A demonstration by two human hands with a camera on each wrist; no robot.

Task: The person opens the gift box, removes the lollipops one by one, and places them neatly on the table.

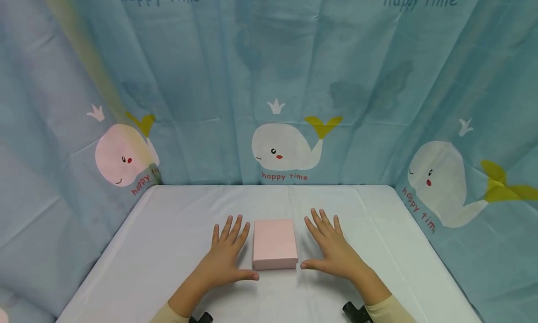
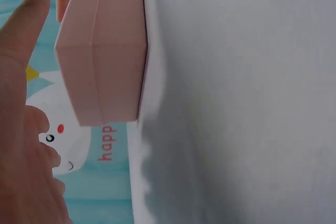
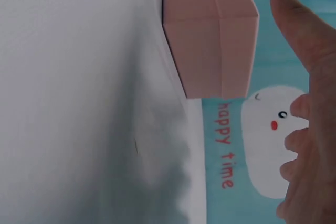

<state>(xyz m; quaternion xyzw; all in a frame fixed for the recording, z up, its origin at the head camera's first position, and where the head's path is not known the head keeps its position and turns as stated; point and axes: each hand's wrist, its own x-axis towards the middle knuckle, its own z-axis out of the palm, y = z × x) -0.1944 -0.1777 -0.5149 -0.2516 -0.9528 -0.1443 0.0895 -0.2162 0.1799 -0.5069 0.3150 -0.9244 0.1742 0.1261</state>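
A closed pink box with a lid lies flat on the white table, between two hands. To its left is my left hand, fingers spread and straight, the thumb pointing at the box's near left corner. My right hand is spread out the same way on the other side, a small gap from the box. Neither hand holds anything. In the left wrist view the box shows its side and a lid seam, with the thumb apart from it. The right wrist view shows the box and the right thumb, also apart.
The table has a white cloth over it. Blue curtains printed with whales and words hang behind it and along both sides. A black wrist mount sits at the right cuff, another at the left.
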